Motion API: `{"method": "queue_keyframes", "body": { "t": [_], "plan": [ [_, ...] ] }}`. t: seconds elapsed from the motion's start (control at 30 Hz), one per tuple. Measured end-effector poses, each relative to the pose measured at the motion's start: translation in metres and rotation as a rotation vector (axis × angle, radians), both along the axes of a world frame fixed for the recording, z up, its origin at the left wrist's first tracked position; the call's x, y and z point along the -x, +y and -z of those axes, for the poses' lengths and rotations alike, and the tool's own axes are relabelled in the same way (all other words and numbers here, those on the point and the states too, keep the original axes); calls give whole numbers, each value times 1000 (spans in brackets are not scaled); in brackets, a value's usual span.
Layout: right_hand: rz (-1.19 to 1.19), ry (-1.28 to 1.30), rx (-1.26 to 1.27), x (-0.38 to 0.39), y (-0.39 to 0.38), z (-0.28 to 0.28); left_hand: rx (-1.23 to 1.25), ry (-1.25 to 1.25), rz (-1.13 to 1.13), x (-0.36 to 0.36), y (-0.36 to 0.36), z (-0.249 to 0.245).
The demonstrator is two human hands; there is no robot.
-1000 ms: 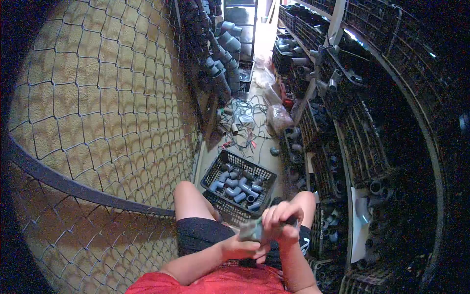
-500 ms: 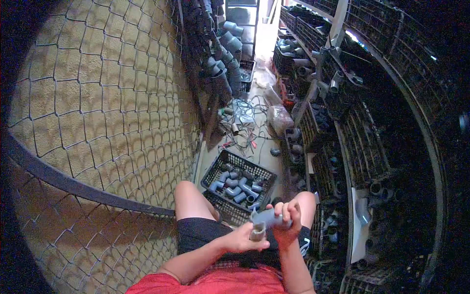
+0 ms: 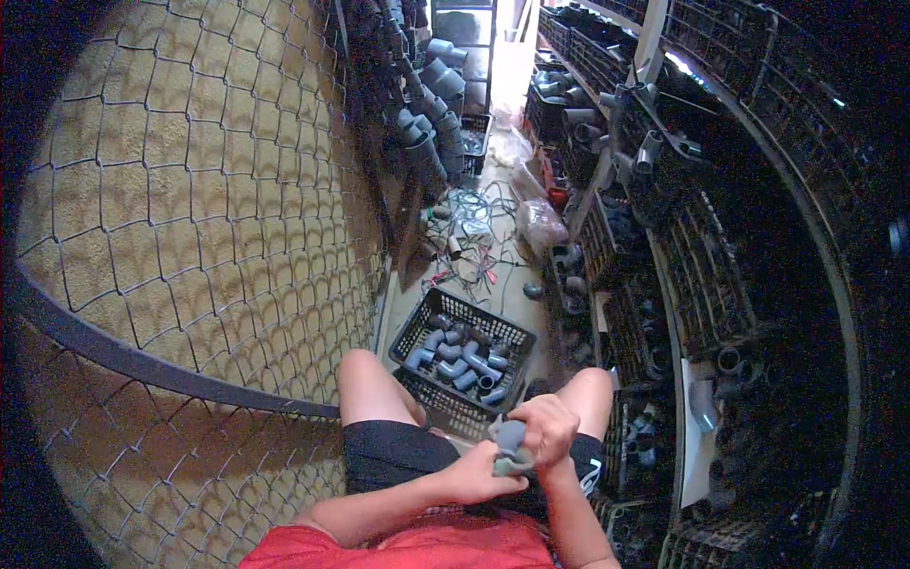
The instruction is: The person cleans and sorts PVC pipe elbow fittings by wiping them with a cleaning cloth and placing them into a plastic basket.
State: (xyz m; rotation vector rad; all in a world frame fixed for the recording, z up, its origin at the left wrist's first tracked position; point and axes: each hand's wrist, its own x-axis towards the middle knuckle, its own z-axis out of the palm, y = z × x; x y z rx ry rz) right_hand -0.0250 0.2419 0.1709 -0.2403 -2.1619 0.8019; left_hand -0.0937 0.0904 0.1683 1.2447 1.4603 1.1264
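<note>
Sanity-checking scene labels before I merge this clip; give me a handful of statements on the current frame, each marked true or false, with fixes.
1. The left hand and right hand are both on a grey piece above the lap. True.
2. The black crate on the floor ahead is empty. False: it holds grey pipe fittings.
3. The chain-link mesh is on the right of the picture. False: the mesh is on the left.
4. The person wears a red shirt. True.
5. The person's hands are down inside the crate. False: they are nearer the body than the crate, apart from it.
</note>
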Motion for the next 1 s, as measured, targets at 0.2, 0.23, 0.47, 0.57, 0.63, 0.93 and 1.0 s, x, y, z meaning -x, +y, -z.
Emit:
{"method": "queue_keyframes", "body": {
  "t": [0.2, 0.23, 0.47, 0.57, 0.63, 0.93, 1.0],
  "plan": [
    [-29, 202, -130, 6, 3, 0, -2, -492, -113, 16, -12, 12],
    [123, 223, 11, 12, -7, -1, 90, -158, -63, 20, -15, 5],
    [-157, 150, 1382, 6, -32, -2, -48, 584, -28, 32, 1, 17],
    [-157, 330, 1512, 0, -15, 12, -157, 218, -97, 29, 0, -3],
    [-72, 391, 1570, -6, -2, 9, -65, -435, -171, 37, -12, -16],
    [-160, 34, 1500, -3, -13, 32, -336, 590, -256, 44, 25, -3],
    [-62, -66, 1042, -9, -8, 39, -318, 692, -245, 49, 26, -3]
  ]
}}
